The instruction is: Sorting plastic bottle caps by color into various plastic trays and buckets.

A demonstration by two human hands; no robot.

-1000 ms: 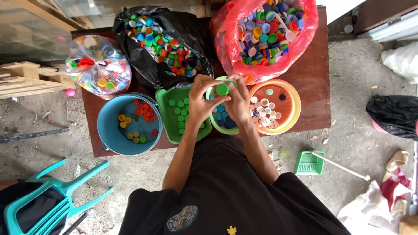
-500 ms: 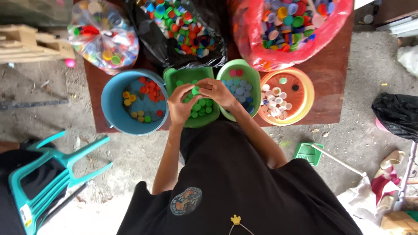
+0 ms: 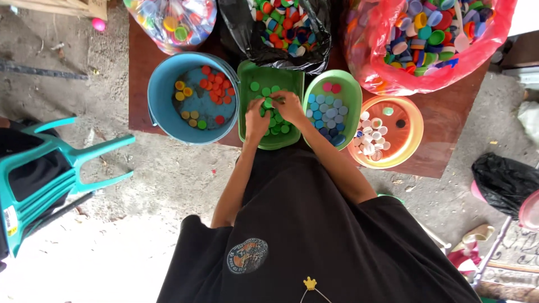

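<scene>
Both hands — left hand (image 3: 256,122), right hand (image 3: 290,106) — over green tub (image 3: 245,106).

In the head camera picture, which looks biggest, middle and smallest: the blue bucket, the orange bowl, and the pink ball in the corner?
1. Blue bucket, the widest of the three.
2. Orange bowl, a bit smaller across; both sit on the same table, so the comparison seems fair.
3. Pink ball, by far the smallest, though it may lie lower on the ground.

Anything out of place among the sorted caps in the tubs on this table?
Yes. The light green oval plastic tub holds mostly blue bottle caps, yet two pink caps lie at its far end. The round orange plastic bowl of white caps also holds one green cap.
</scene>
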